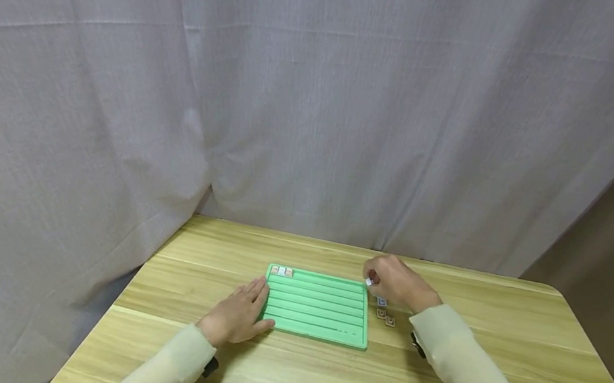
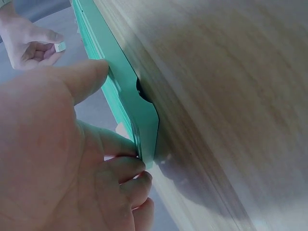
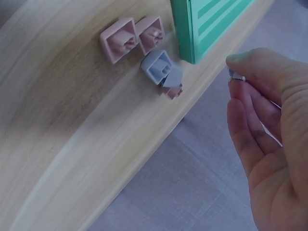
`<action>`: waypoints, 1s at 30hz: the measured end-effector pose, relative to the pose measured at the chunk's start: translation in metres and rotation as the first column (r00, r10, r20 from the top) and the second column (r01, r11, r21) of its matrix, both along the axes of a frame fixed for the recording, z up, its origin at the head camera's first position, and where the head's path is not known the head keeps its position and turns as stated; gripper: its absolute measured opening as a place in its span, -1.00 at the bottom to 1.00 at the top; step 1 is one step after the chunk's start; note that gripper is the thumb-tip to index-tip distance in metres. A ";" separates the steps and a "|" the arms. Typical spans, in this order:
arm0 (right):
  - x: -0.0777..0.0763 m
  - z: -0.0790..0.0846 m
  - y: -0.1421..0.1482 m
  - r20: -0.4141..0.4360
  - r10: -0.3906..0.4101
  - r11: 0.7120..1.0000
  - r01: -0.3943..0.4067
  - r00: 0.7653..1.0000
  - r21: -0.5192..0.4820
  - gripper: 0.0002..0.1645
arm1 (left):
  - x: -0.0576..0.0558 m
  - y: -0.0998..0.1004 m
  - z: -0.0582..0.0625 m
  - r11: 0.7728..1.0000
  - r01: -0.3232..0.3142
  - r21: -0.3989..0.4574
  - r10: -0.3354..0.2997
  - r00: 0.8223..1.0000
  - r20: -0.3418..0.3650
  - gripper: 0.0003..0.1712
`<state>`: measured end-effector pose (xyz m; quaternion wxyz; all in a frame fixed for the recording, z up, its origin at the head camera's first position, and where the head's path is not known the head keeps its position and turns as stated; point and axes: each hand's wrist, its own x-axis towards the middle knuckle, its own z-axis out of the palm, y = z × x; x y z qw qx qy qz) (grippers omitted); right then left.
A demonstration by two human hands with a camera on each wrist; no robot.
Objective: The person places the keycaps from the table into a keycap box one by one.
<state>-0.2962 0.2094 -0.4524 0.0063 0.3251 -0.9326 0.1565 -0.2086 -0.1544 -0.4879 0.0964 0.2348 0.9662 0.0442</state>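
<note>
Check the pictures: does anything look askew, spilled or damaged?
Nothing looks spilled or clearly damaged. One oddity: several loose keycaps, just right of the green tray, lie hollow side up, huddled at mixed angles. They look untidy against the three seated keycaps lined up in its far left corner.

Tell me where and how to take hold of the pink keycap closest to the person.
Probably best to pinch the closest pink keycap by its opposite side walls, coming from above and the head view's right. It lies hollow side up, leaving its walls exposed, and the adjoining pink keycap sits close on its left.
</note>
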 end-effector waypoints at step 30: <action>-0.008 -0.008 -0.032 0.001 0.063 0.996 -0.063 0.998 -0.063 -0.90 | 0.000 0.000 0.001 1.000 -0.008 0.006 0.008 1.000 0.007 -0.03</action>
